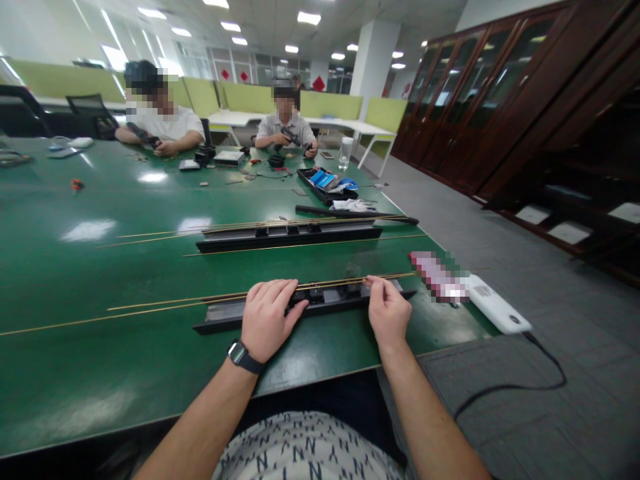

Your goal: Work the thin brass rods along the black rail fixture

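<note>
Some thin golden rods (333, 284) lie along the top of a black channel (333, 305), just in front of the printed shirt (315, 447) of the person I watch; their long axis goes from left to right across the body, almost the same way as the channel; the left hand (270, 313) rests palm down over rods and channel, but I cannot tell whether its fingers close on anything; the grip of the right hand (389, 313) is narrow, thumb and finger pinching at the rods, and this hand is the nearer to their right ends; toward the left, the rods reach well past the channel, above the green tabletop (165, 373), and there is the most room; on the right the room is shorter, because a red-edged item (425, 267), blurred, and a white device (497, 303) lie near the edge; a second channel (290, 239), roughly parallel, limits the far side.
</note>
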Demonstrator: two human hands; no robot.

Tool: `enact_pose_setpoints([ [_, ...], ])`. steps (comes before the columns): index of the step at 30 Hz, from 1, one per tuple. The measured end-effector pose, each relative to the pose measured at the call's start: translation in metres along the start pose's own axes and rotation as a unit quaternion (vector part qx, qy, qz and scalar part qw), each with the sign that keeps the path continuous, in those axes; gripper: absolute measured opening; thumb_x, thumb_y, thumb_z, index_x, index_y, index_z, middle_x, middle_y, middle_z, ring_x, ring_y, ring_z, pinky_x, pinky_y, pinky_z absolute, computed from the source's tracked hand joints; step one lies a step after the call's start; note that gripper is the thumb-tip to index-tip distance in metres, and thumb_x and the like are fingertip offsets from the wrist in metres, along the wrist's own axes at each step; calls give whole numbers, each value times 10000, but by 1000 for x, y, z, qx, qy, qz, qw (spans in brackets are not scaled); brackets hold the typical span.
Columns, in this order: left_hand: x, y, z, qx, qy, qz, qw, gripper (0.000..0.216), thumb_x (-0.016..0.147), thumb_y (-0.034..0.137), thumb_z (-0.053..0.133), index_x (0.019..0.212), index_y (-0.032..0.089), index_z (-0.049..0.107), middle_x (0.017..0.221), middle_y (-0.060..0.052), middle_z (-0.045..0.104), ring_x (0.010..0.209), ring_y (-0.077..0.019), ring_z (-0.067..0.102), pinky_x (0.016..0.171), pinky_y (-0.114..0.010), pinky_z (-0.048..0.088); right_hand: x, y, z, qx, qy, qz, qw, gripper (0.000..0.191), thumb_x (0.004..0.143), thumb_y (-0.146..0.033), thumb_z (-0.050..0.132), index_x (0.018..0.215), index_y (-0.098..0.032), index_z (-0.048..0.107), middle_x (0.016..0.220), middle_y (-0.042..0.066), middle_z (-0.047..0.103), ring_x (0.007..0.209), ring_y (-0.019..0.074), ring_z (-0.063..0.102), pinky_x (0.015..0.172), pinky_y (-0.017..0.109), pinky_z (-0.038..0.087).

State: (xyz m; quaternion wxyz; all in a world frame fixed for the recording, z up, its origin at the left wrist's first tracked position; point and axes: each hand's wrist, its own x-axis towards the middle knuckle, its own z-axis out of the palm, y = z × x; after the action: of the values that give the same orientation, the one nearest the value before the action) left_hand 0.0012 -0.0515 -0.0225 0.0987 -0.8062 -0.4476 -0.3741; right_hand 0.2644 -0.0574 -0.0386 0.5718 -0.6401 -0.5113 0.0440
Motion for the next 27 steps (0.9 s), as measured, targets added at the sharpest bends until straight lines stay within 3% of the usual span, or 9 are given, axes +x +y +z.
enact_pose_setpoints([
  [4, 0, 0, 0, 4, -1, 0, 1000, 338, 980, 398, 669, 1252, 198, 677, 1206, -96, 761, 1113, -271, 697, 991, -450, 450, -2, 1, 1, 13, -23, -22, 999, 340, 1012, -399, 532, 1051, -202, 807, 950, 56, 831, 923, 223, 805, 891, 303, 609],
  [13, -1, 0, 0, -1, -1, -1, 1000, 335, 979, 395, 663, 1260, 214, 684, 1215, -101, 762, 1116, -276, 698, 991, -459, 452, 0, -4, 0, -18, 17, 15, 1000, 367, 1017, -416, 513, 1021, -205, 812, 942, 59, 830, 927, 233, 803, 892, 316, 602],
  [20, 0, 0, 0, -2, -5, -2, 1000, 339, 979, 393, 663, 1261, 207, 683, 1212, -101, 763, 1116, -277, 695, 993, -454, 448, -1, -1, 0, -3, -15, -17, 1000, 347, 1014, -409, 528, 1044, -208, 808, 956, 58, 831, 920, 225, 802, 898, 311, 600],
  [27, 0, 0, 0, -4, -5, -3, 1000, 340, 983, 399, 659, 1261, 204, 677, 1211, -102, 761, 1121, -276, 694, 999, -452, 447, 0, 0, 0, -23, 11, 4, 1000, 364, 1021, -415, 508, 1023, -205, 805, 939, 58, 829, 919, 225, 800, 887, 306, 596],
])
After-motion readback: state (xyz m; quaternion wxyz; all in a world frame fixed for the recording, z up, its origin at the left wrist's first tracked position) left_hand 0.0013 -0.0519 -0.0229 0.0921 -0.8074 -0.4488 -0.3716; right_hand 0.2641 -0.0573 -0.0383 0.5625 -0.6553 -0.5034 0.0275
